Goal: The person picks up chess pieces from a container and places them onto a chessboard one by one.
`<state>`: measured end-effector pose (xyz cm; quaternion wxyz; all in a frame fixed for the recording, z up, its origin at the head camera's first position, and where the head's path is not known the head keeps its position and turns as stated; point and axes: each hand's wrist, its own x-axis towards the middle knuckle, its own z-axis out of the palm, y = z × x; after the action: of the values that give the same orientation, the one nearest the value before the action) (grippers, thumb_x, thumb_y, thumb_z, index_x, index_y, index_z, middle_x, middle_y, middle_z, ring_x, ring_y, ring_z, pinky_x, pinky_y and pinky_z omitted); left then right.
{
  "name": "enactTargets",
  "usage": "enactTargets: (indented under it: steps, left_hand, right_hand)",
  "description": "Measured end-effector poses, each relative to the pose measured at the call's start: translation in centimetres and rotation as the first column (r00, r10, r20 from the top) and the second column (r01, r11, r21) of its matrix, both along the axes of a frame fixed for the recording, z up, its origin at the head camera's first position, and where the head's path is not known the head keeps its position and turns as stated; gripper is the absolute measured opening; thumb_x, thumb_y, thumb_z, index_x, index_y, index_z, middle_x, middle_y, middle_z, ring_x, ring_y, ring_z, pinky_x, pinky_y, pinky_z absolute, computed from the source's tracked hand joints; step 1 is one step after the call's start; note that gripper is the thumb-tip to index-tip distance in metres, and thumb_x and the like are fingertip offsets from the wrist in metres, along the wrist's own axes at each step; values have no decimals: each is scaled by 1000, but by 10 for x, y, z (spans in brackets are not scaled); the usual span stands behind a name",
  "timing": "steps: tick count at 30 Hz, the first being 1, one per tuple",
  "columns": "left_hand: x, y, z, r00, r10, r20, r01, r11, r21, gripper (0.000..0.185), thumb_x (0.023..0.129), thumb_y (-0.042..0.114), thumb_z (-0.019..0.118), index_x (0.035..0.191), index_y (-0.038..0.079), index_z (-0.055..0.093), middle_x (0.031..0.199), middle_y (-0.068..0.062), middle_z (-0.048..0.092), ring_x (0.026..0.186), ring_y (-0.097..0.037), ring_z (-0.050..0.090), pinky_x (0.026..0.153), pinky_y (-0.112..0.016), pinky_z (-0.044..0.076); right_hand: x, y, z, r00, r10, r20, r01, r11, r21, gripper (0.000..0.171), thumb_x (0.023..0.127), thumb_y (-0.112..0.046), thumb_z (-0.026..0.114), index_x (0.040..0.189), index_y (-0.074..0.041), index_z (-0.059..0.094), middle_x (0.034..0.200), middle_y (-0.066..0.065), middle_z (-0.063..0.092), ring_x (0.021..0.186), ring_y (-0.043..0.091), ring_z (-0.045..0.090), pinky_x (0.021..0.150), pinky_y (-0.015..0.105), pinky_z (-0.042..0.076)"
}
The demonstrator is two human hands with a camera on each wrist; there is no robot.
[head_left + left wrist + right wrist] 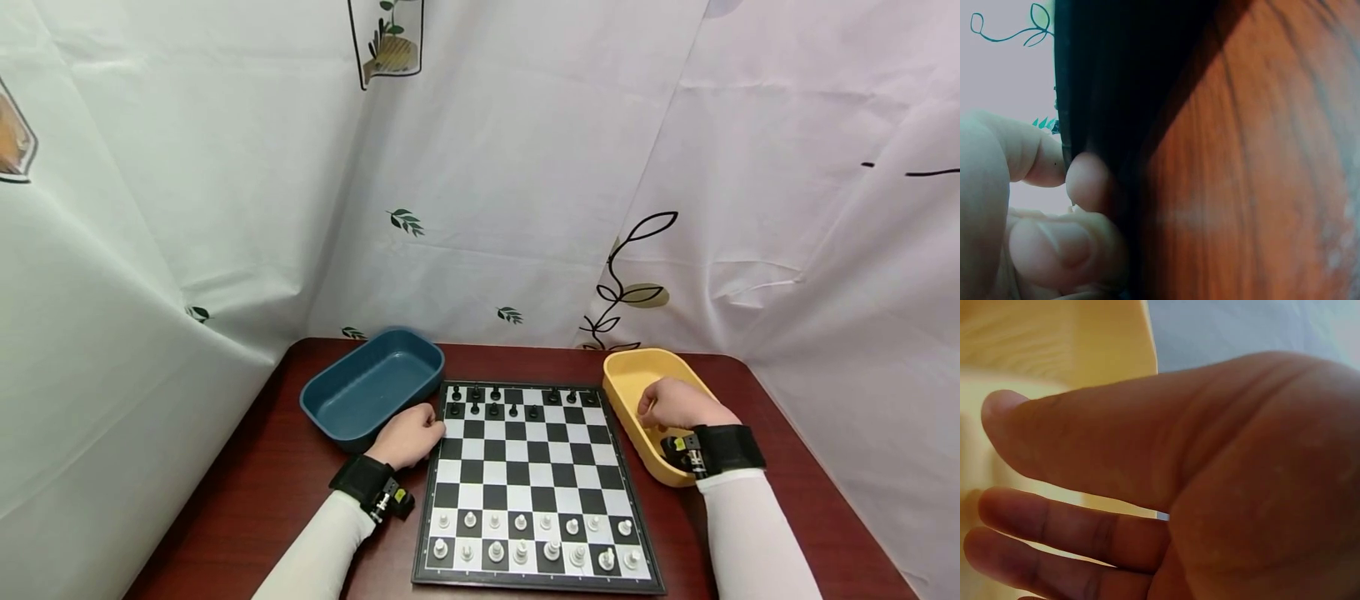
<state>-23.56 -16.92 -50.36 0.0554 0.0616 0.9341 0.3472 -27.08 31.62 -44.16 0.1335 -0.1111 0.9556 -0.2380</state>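
Observation:
A black-framed chessboard (pixel 528 475) lies on the table with black and white pieces standing on it. My left hand (pixel 407 435) is at the board's left edge, near the far corner. In the left wrist view its curled fingers and thumb (pixel 1063 247) pinch the dark side of the board. My right hand (pixel 684 404) hangs inside the yellow tray (pixel 626 367), fingers pointing down. The right wrist view shows its thumb and fingers (pixel 1072 531) fairly straight, with nothing visible between them. The hand hides part of the tray's floor.
Left of the board stands a deep blue tray (pixel 375 383), close to my left hand. White chess pieces (pixel 497 551) fill the near two rows; black pieces (pixel 494 409) stand in the far two rows, with gaps. A patterned white curtain (pixel 510 208) hangs behind the dark red table (pixel 240 500).

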Motion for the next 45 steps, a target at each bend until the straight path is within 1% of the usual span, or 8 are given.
enactTargets:
  steps: [3, 9, 13, 20, 30, 33, 39, 45]
  left_hand:
    - [-1, 1, 0, 1000, -3, 5, 3, 1000, 3, 25, 104, 28, 59, 84, 14, 58, 61, -1, 63, 46, -20, 55, 49, -35, 41]
    - [-3, 3, -2, 1000, -13, 7, 13, 1000, 8, 26, 105, 29, 59, 84, 14, 57, 61, -1, 62, 47, -20, 56, 50, -35, 42]
    - [-2, 3, 0, 1000, -19, 5, 19, 1000, 9, 26, 105, 28, 58, 84, 14, 58, 61, -1, 63, 47, -20, 57, 50, -35, 43]
    - [-1, 3, 1, 1000, -10, 10, 10, 1000, 1, 25, 105, 28, 59, 84, 14, 57, 61, -1, 62, 47, -20, 56, 50, -35, 42]
    - [0, 1, -1, 1000, -7, 7, 7, 1000, 5, 26, 105, 28, 58, 84, 14, 57, 61, -2, 63, 46, -21, 55, 50, -35, 41]
    - [0, 1, -1, 1000, -5, 7, 5, 1000, 9, 26, 105, 28, 58, 84, 14, 57, 62, -2, 63, 47, -21, 55, 50, -35, 42]
    - [1, 0, 1, 1000, -6, 9, 6, 1000, 6, 26, 106, 27, 59, 84, 14, 57, 62, -2, 62, 47, -20, 55, 50, -35, 41]
    - [0, 0, 1, 1000, 1, 8, -1, 1000, -5, 26, 106, 28, 59, 84, 14, 58, 61, -1, 62, 46, -20, 55, 49, -35, 41]
  right_hand:
    - [3, 1, 0, 1000, 9, -1, -9, 1000, -1, 4, 87, -3, 75, 86, -7, 74, 74, 1, 67, 66, 19, 63, 62, 35, 51]
    - [7, 4, -1, 999, 45, 0, -45, 999, 6, 17, 81, 3, 63, 79, -11, 72, 65, -4, 58, 59, 14, 54, 58, 29, 43]
    - [8, 6, -2, 999, 47, 17, -47, 999, 12, 20, 80, 5, 60, 79, -11, 72, 66, -3, 59, 61, 15, 56, 59, 31, 45]
    - [8, 6, -3, 995, 7, 103, -9, 1000, 21, 18, 71, 2, 69, 81, -13, 72, 65, -3, 59, 56, 12, 50, 53, 27, 40]
    - [7, 3, -6, 995, 43, 90, -47, 998, 44, 18, 66, 0, 73, 76, -15, 72, 66, -6, 58, 57, 12, 50, 54, 27, 39]
    - [7, 1, -8, 996, 61, 68, -65, 997, 49, 20, 66, 3, 70, 74, -15, 71, 65, -6, 57, 56, 11, 49, 54, 27, 39]
    - [5, -1, -9, 996, 41, 74, -42, 999, 18, 22, 68, 7, 66, 78, -12, 71, 64, -3, 58, 51, 11, 48, 50, 25, 39]
    - [4, -2, -5, 998, 39, 41, -39, 999, -7, 22, 78, 8, 62, 86, -8, 73, 69, 0, 61, 53, 14, 53, 53, 29, 45]
